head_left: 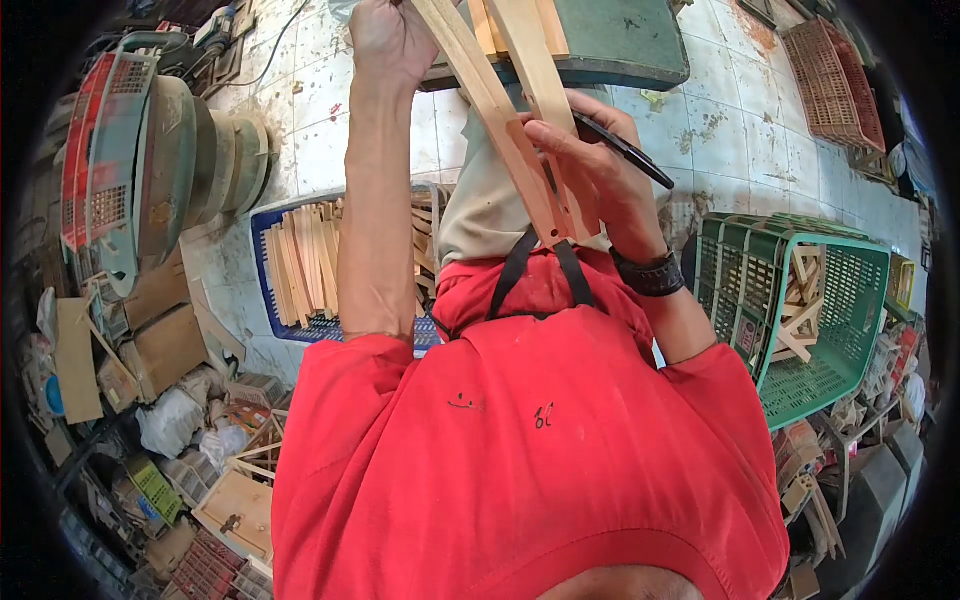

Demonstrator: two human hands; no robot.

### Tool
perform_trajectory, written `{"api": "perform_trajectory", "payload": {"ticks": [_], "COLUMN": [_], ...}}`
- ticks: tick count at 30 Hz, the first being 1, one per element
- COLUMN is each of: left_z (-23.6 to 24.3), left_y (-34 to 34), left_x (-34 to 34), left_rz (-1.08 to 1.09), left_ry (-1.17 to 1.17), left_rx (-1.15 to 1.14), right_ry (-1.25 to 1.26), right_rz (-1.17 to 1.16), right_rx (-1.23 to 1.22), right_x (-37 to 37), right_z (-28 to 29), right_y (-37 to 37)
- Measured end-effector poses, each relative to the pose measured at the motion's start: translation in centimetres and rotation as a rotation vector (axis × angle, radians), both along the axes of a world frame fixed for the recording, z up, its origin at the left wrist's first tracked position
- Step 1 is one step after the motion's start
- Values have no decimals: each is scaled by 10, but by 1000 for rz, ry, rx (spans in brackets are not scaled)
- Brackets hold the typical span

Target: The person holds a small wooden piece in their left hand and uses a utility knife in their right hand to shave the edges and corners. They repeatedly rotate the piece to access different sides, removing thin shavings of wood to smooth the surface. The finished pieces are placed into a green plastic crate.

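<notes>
Two long pale wooden strips (472, 75) reach from the green table toward my lap. They lie side by side, and their near ends look redder, with small holes. My right hand (615, 175) has its fingers wrapped around the strips at mid-length. A black pen (630, 152) is also tucked between its fingers. At the top edge, my left hand (385, 38) is closed at the far end of the left strip; part of it is cut off by the frame.
More wooden pieces (552, 28) rest on the green tabletop (635, 45). A blue crate (262, 255) full of strips stands left of my legs. To the right, a green crate (830, 385) contains wooden frames (800, 310). Farther off are a red crate (835, 85) and a stool-like stack (185, 150).
</notes>
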State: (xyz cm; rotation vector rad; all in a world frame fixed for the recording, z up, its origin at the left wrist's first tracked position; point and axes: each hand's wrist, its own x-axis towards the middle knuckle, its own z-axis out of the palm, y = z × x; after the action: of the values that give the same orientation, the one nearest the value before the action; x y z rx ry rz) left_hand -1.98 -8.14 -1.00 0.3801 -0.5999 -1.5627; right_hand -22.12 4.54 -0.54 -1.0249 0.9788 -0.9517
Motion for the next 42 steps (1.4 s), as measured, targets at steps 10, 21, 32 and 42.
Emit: {"api": "perform_trajectory", "payload": {"ticks": [10, 21, 32, 42], "left_z": [-5, -44, -71, -27], "left_y": [8, -8, -89, -23], "left_x": [0, -11, -9, 19], "left_rz": [-240, 427, 311, 35], "left_ry": [164, -1112, -1493, -761], "left_rx": [47, 101, 189, 231], "right_ry": [-114, 390, 379, 339], "right_rz": [-129, -1583, -1601, -1239], "right_rx": [16, -103, -261, -292], "right_x": [-12, -283, -446, -164], "right_z": [0, -72, -144, -4], "right_y": [16, 144, 261, 73]}}
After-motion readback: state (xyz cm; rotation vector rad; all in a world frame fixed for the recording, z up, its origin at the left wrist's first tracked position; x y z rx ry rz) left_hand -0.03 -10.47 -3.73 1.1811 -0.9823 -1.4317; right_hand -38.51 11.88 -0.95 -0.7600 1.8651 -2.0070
